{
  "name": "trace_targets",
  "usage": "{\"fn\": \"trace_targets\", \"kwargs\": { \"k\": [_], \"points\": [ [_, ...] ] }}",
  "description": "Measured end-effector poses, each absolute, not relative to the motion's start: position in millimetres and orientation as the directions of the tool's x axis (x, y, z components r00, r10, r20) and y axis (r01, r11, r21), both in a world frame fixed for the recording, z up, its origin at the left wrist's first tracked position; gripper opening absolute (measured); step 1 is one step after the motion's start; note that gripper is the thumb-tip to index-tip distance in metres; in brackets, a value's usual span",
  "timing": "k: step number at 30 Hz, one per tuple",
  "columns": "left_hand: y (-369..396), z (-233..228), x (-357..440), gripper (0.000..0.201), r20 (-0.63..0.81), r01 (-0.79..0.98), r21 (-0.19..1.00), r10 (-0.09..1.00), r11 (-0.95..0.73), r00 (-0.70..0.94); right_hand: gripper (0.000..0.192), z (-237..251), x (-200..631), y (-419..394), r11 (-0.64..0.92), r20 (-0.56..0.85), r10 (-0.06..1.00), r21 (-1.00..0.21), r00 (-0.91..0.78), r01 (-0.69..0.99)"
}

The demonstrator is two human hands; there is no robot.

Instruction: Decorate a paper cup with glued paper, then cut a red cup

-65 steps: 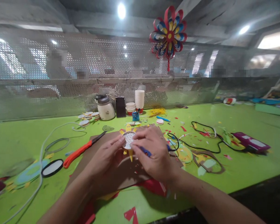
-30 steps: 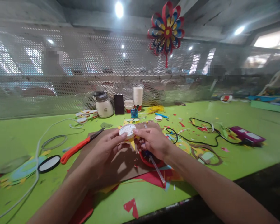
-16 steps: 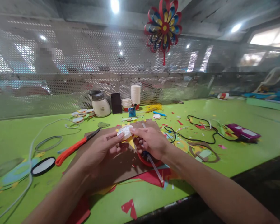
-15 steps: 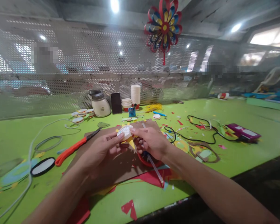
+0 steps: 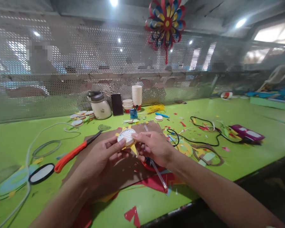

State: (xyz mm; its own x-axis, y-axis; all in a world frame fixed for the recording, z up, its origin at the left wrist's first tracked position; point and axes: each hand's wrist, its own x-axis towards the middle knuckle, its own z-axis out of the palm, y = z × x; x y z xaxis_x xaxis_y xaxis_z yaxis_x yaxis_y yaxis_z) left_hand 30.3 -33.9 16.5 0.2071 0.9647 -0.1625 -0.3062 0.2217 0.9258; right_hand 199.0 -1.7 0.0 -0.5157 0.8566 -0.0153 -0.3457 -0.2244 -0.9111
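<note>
Between my two hands is a round white disc with a raised rim (image 5: 126,135), its dotted face turned up toward me, with yellow paper points sticking out around and under it. My left hand (image 5: 110,152) pinches the disc's left and lower edge, thumb on top. On the right edge, the thumb and fingers of my right hand (image 5: 154,147) are closed. Below them lies a brown cardboard sheet (image 5: 116,177). A red round container (image 5: 150,166), partly hidden by my right hand, rests on it with a clear pen-like stick (image 5: 160,177) across it.
Left are an orange-handled knife (image 5: 71,155), a black-rimmed oval (image 5: 41,173) and a white cable (image 5: 28,164). A jug (image 5: 99,106), phone (image 5: 117,104) and paper cups (image 5: 137,95) stand at the back. Right, a purple device (image 5: 247,133) with black cord lies among paper scraps. A paper flower (image 5: 167,23) hangs above.
The disc has tilted so that its dotted face shows more fully. Both hands keep hold of it, and the view has shifted slightly.
</note>
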Motion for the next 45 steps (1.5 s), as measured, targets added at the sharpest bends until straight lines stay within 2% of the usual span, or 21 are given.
{"fn": "trace_targets", "kwargs": {
  "k": [7, 13, 20, 23, 26, 28, 32, 37, 45],
  "points": [
    [-38, 20, 31, 0.025, -0.156, -0.324, 0.919, 0.963, 0.222, 0.218, 0.037, 3, 200, -3, -0.243, -0.03, 0.855, -0.904, -0.517, -0.351],
    [-35, 19, 30, 0.02, -0.136, -0.302, 0.936, 0.977, 0.182, 0.166, 0.036, 4, 200, -3, -0.248, -0.046, 0.857, -0.909, -0.513, -0.334],
    [-34, 16, 29, 0.025, -0.105, -0.297, 0.943, 0.98, 0.152, 0.167, 0.035, 0, 199, -2, -0.227, -0.056, 0.873, -0.926, -0.485, -0.302],
    [-32, 16, 29, 0.029, -0.047, -0.312, 0.946, 0.989, 0.09, 0.142, 0.041, -1, 197, -4, -0.202, -0.051, 0.885, -0.937, -0.463, -0.284],
    [-30, 15, 26, 0.032, 0.037, -0.309, 0.951, 0.999, -0.026, 0.033, 0.045, 1, 194, -10, -0.136, -0.027, 0.904, -0.964, -0.426, -0.228],
    [-29, 14, 24, 0.032, 0.095, -0.281, 0.955, 0.995, -0.094, -0.008, 0.042, 1, 192, -14, -0.096, 0.005, 0.897, -0.974, -0.442, -0.205],
    [-30, 12, 21, 0.032, 0.164, -0.172, 0.973, 0.986, -0.155, 0.038, 0.032, -2, 190, -18, -0.044, 0.062, 0.881, -0.976, -0.47, -0.212],
    [-33, 15, 21, 0.038, 0.206, -0.057, 0.977, 0.979, -0.205, 0.012, 0.031, -7, 189, -16, -0.086, 0.035, 0.873, -0.971, -0.487, -0.224],
    [-36, 19, 23, 0.04, 0.255, -0.028, 0.966, 0.967, -0.255, -0.016, 0.029, -5, 191, -16, -0.086, 0.04, 0.869, -0.969, -0.493, -0.23]
  ]
}}
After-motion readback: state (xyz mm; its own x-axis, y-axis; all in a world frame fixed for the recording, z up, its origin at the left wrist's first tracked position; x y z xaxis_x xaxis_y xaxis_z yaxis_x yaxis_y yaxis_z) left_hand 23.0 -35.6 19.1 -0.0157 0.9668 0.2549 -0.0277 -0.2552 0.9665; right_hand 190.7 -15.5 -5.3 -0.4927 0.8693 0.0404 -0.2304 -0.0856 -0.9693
